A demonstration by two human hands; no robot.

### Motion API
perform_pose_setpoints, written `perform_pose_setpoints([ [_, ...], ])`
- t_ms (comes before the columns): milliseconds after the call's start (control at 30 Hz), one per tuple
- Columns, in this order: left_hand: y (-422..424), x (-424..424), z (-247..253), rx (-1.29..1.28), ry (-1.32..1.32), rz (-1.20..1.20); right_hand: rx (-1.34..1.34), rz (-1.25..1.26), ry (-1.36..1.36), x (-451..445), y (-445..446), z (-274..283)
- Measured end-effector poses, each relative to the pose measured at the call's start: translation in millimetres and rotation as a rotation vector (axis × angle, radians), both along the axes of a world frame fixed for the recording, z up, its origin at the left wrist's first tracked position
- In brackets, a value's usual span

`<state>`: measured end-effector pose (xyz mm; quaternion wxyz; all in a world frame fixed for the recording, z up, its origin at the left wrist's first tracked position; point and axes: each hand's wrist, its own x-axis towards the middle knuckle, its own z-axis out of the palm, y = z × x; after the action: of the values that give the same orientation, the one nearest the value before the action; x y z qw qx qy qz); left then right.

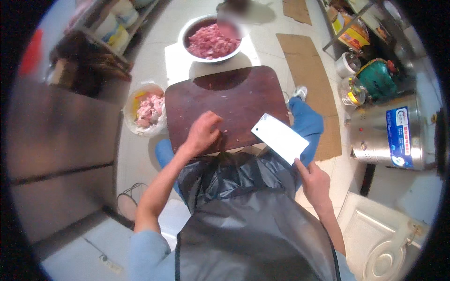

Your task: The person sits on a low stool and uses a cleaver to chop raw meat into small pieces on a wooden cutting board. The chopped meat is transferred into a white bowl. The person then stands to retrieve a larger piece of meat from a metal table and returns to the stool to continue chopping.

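Observation:
My right hand (316, 181) grips a broad cleaver (280, 138) by its handle end. Sunlight turns the flat of its blade white, and the blade overlaps the near right corner of a dark reddish-brown cutting board (200, 102). Over the near left part of that board is my left hand (205, 131), its fingers curled and blurred; whether anything is pinched in them cannot be told. Small meat scraps (225, 131) lie beside it. Beyond the board stands a metal bowl (182, 42) of cut raw meat (211, 41). Paler meat pieces (149, 109) fill a bag-lined container (130, 121) left of the board.
A blurred patch (233, 19) covers part of the bowl's far right rim. Flattened cardboard (306, 77) lies on the tiled floor at right. Beyond it are jars (351, 91), a green container (378, 80) and a steel appliance (372, 133). A cabinet (70, 130) borders the left.

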<state>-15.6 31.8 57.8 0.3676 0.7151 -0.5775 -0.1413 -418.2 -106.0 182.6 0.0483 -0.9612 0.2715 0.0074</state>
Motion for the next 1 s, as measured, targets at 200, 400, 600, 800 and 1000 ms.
perform_pose_setpoints([
  [200,-54,-118,20,-0.065,0.18,-0.302,0.162,-0.033,0.052,-19,-2,-13],
  [400,-72,-158,11,0.134,0.133,-0.475,0.266,-0.011,0.194,-39,7,-24],
  [600,-82,-94,-6,0.175,0.077,-0.343,0.207,-0.006,0.184,47,4,-37],
  [800,-85,-105,-4,0.209,0.064,-0.367,0.267,0.002,0.196,29,-3,-41],
  [1000,-76,-141,-3,0.095,0.169,-0.406,0.316,-0.067,0.269,-9,15,-34],
])
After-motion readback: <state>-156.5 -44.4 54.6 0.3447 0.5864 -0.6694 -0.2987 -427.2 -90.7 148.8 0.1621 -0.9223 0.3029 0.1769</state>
